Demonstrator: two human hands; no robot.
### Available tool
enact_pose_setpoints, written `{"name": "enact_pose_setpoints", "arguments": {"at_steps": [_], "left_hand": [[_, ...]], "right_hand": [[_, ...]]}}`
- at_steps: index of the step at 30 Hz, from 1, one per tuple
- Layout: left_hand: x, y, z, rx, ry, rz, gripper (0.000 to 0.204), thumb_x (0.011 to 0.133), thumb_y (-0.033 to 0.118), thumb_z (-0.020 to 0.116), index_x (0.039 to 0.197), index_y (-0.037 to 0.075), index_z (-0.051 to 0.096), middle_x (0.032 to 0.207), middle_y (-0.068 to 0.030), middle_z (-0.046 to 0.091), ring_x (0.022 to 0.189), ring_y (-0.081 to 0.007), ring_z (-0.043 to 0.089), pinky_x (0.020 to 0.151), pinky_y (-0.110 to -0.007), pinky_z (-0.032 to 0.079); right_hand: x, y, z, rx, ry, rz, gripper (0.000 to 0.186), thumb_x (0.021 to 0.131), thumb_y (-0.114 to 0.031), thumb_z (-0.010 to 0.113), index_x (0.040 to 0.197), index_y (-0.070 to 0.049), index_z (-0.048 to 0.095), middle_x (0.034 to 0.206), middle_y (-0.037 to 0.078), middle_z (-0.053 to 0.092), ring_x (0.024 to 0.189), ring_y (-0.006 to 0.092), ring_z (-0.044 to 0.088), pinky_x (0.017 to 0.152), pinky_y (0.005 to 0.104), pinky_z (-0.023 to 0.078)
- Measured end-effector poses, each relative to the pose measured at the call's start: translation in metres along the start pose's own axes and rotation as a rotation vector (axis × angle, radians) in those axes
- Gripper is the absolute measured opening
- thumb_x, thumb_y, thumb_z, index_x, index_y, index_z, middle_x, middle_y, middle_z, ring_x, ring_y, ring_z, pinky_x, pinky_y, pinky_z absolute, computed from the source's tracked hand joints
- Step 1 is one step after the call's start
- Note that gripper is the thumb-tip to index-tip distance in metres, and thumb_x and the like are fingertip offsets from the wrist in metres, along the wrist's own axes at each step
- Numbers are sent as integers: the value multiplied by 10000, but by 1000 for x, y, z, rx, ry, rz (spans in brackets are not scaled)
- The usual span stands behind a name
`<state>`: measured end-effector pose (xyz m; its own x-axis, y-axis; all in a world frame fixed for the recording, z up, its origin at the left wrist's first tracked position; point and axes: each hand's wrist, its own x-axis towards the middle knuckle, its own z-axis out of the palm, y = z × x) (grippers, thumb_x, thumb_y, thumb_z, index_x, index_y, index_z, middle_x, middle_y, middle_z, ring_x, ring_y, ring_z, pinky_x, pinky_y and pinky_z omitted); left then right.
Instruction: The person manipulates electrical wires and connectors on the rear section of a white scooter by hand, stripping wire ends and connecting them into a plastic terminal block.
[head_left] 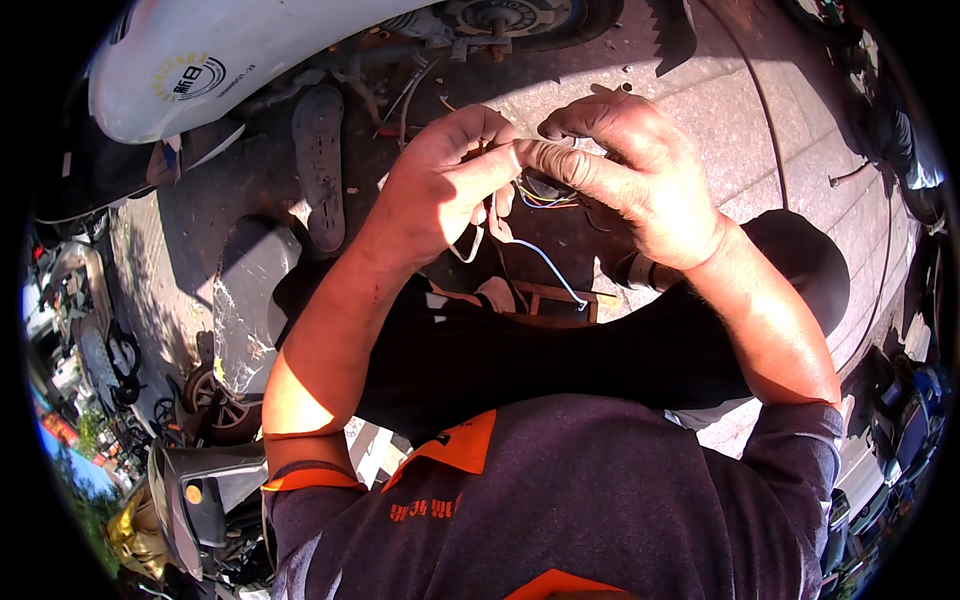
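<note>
My left hand [440, 185] is closed in a pinch, with wires coming out from under its fingers. A blue wire [550, 265] hangs from there toward the ground, and a white wire [468, 250] loops below the palm. Opposite it, my right hand [650, 170] has its fingers bent and its thumb stretched to the left thumb tip. Whatever lies between the touching fingertips is too small or too hidden to name. Beneath the right thumb, several thin coloured wires [548, 200] run beside a dark part.
A white scooter body panel [220, 75] and a wheel [510, 18] stand ahead. On the ground lies a long grey, sole-shaped piece [319, 165]. A dark cable [765, 110] crosses the paving at right. Between my legs sits a wooden-framed piece [560, 302]. More scooters crowd the left side.
</note>
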<state>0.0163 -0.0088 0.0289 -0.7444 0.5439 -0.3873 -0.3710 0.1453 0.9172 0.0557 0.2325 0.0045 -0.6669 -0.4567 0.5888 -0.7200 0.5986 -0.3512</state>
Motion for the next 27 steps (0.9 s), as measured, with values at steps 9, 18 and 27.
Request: {"name": "enact_pose_setpoints", "arguments": {"at_steps": [9,18,27], "left_hand": [[2,0,-11,-24,-123,10,144,1099,167,622,1209,75,640,846,21,585,625,-61,533,575,-257,554],[1,-10,-7,1,-74,19,132,1083,117,621,1197,51,610,965,22,575,751,-46,591,617,-224,495],[7,-45,4,268,74,427,239,956,-77,659,1151,42,588,1019,-4,569,819,-87,544,716,-285,486]], "right_hand": [[3,-11,10,422,84,217,251,928,-14,747,1174,-50,786,1134,136,762,1076,298,744,940,428,594],[5,-12,5,113,-5,168,376,788,38,754,1131,-115,760,1070,67,749,982,289,760,807,390,627],[2,-8,12,272,17,341,237,874,3,765,1090,-93,744,1022,95,739,923,336,734,788,412,596]]}}
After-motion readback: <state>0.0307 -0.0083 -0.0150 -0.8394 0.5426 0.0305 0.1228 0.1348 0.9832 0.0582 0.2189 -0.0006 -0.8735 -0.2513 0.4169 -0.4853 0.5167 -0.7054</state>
